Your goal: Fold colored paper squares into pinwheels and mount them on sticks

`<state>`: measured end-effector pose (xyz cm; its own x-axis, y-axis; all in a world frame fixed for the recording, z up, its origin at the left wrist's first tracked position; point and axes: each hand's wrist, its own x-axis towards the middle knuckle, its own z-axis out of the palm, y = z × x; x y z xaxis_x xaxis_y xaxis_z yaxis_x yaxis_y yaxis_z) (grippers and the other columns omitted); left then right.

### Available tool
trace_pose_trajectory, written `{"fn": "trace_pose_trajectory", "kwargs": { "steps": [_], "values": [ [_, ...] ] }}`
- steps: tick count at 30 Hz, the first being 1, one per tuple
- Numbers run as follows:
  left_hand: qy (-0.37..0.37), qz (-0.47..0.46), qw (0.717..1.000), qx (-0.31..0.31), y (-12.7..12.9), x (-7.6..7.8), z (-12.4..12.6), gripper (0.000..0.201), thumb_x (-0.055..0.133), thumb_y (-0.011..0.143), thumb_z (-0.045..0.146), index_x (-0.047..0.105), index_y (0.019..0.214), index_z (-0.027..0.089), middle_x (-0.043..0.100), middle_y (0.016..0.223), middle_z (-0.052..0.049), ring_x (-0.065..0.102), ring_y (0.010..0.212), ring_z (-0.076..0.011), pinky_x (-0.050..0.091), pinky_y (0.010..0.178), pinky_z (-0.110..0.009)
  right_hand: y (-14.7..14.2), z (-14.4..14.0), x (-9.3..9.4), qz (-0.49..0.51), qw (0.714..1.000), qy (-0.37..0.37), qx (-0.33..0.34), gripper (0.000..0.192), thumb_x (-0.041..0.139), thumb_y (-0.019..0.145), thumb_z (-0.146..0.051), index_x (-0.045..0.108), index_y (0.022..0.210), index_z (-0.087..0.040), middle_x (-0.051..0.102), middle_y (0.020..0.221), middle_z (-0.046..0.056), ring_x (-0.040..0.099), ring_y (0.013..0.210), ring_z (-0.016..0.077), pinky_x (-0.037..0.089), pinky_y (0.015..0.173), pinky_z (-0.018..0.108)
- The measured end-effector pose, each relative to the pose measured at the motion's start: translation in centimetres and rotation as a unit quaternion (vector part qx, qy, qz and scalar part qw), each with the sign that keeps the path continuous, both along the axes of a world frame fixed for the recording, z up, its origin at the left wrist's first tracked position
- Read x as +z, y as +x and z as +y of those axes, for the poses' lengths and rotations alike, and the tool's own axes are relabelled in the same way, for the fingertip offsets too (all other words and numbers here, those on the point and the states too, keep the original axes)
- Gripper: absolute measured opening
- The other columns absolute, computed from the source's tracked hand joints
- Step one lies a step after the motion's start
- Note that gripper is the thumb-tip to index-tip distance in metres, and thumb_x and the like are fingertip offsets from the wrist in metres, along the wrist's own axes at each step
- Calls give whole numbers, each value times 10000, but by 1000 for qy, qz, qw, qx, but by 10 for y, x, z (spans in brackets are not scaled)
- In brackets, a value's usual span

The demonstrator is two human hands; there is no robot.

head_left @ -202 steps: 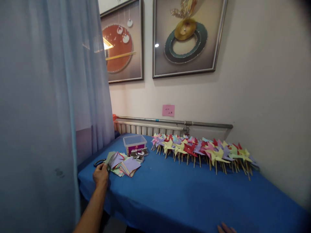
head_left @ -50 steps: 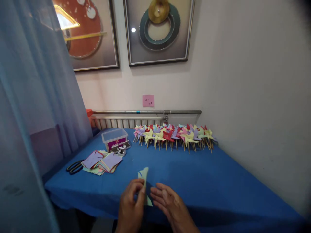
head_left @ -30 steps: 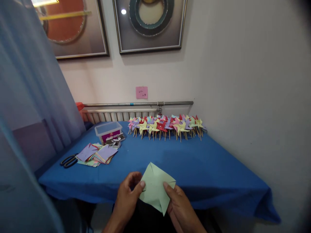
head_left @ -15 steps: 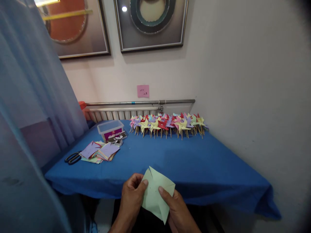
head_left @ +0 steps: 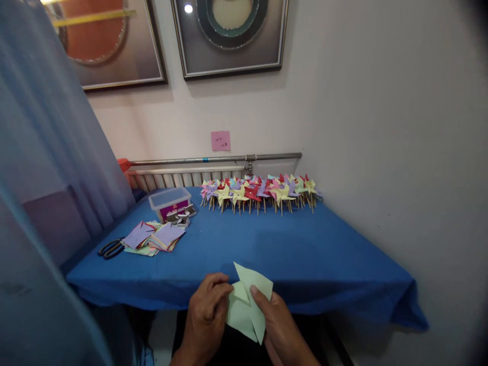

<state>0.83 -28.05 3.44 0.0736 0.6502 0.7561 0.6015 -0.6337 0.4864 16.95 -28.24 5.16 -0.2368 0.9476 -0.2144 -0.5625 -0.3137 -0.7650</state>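
Observation:
A pale green paper square (head_left: 247, 304) with cut corners is held between both hands just in front of the blue table's near edge (head_left: 160, 292). My left hand (head_left: 206, 315) pinches its left side, with one flap bent toward the middle. My right hand (head_left: 280, 330) grips the right side, thumb on top. A row of finished paper pinwheels (head_left: 259, 192) on wooden sticks lies along the table's far edge by the wall.
A stack of coloured paper squares (head_left: 154, 237) lies at the left, black scissors (head_left: 110, 248) beside it. A clear plastic box (head_left: 170, 202) and small metal clips (head_left: 182, 217) sit behind. A curtain (head_left: 46, 168) hangs at the left; a wall closes the right.
Since 6.7 s ago my left hand took a green sheet from the stack and brought it near. In the last half second a flap has bent toward the sheet's centre.

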Motion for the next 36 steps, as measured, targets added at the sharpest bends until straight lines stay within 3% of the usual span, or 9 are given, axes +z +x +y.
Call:
{"fn": "trace_pose_trajectory", "kwargs": {
  "steps": [6,14,17,20,22,25,28,36],
  "values": [
    [123,120,980,96,-1,3,-2,276,546,895,36,726,1004,214,728,1028,-104,696,888,-172,580,795,-277,-1,1,-6,5,1000,8,11,496,849,727,-518,747,1040,-147,785,883,101,728,807,267,548,791,388],
    [138,126,978,90,-1,-4,-3,279,554,899,59,722,1038,233,742,1039,-96,707,928,-185,573,837,-300,-3,3,-10,-9,999,7,-33,502,929,628,-392,741,1033,-163,783,876,76,723,784,246,541,763,360],
    [66,80,993,59,-3,-8,-6,309,539,891,75,730,1062,247,736,1104,-97,702,974,-196,562,875,-324,-4,9,-19,-47,997,14,-63,492,934,600,-393,744,989,-159,779,847,69,703,730,235,540,723,354],
    [-100,-29,994,29,-6,-5,-8,231,589,889,195,743,1058,231,731,1125,-108,684,1024,-237,547,904,-355,-3,13,-26,-111,989,31,-88,478,916,603,-428,748,957,-154,770,820,65,675,700,228,538,688,350],
    [-233,-119,965,12,-7,0,-7,201,639,866,286,759,1008,210,744,1040,-104,679,959,-249,543,842,-336,-2,14,-27,-151,983,50,-90,453,899,616,-442,753,934,-155,765,801,62,665,704,229,537,682,345],
    [-386,-211,897,-52,-5,7,-3,244,678,830,374,773,938,177,748,910,-90,659,834,-237,511,732,-292,-2,13,-22,-184,977,78,-76,422,869,646,-451,760,928,-157,778,839,76,668,736,241,541,694,342],
    [-428,-233,868,-91,0,7,3,283,678,822,405,769,914,154,741,868,-77,638,799,-218,480,695,-265,-3,14,-19,-195,973,100,-71,430,861,647,-467,764,931,-159,779,840,79,676,748,257,548,697,350],
    [-436,-252,863,-36,8,-10,12,264,658,789,402,659,740,143,606,659,3,504,603,-138,385,557,-235,-3,19,-32,-169,981,77,-61,551,880,596,-531,744,967,-147,778,851,93,669,694,243,553,663,361]
  ]
}}
